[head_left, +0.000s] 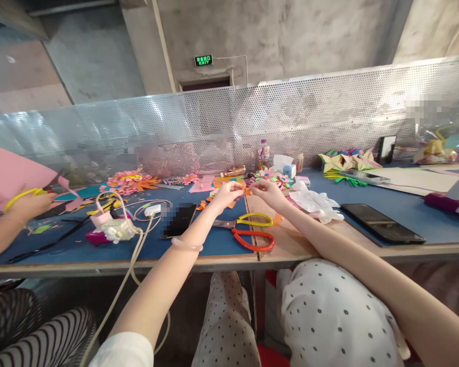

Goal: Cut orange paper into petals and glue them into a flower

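Above the table's middle, my left hand (229, 195) and my right hand (268, 194) almost meet, fingertips pinched together. A small orange paper piece (248, 191) shows between them; its shape is too small to make out. Just below lie scissors (233, 224) with one yellow and one red handle loop. Orange paper scraps (203, 205) are scattered beside my left hand. Behind my hands sits a cluster of pink and green paper flowers (271, 177). Crumpled white tissue (317, 204) lies right of my right hand.
A dark phone (382, 223) lies at right, another phone (179, 220) left of my left forearm. A charger with cables (115, 229) hangs over the front edge. At far left a co-worker's hand (30, 206) holds yellow-handled scissors near pink paper. A perforated metal panel (199, 122) stands behind.
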`<state>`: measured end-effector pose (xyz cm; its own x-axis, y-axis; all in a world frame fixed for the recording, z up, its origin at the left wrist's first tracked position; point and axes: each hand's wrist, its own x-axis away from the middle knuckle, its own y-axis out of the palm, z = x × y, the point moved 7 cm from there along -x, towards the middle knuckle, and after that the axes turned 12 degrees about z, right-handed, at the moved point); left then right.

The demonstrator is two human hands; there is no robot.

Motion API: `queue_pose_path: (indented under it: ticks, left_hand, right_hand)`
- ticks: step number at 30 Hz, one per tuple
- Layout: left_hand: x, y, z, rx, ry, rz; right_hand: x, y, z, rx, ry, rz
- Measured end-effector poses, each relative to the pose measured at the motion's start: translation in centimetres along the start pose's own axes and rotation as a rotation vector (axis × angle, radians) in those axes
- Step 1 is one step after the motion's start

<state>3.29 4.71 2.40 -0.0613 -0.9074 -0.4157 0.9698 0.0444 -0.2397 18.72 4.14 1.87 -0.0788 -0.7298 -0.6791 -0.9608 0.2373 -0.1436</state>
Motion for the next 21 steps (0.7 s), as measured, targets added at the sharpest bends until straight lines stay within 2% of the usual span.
queue_pose_path:
  ticks: [3, 8, 15, 21]
  left_hand:
    - [0.1, 0.0, 0.1, -0.006, 0.009, -0.001]
    - [0.1, 0.1, 0.3, -0.020, 0.017, -0.001]
    - [0.2, 0.2, 1.1, -0.089, 0.094, 0.018]
    - [0.4, 0.1, 1.8, -0.151, 0.164, 0.023]
  right_hand:
    - [0.1, 0.4, -0.9, 0.080, -0.132, -0.016]
    - [0.5, 0.6, -1.6, 0.150, -0.211, -0.027]
    - [0.6, 0.7, -1.7, 0.191, -0.260, -0.022]
    - [0.5, 0.7, -1.4, 0.193, -0.226, -0.028]
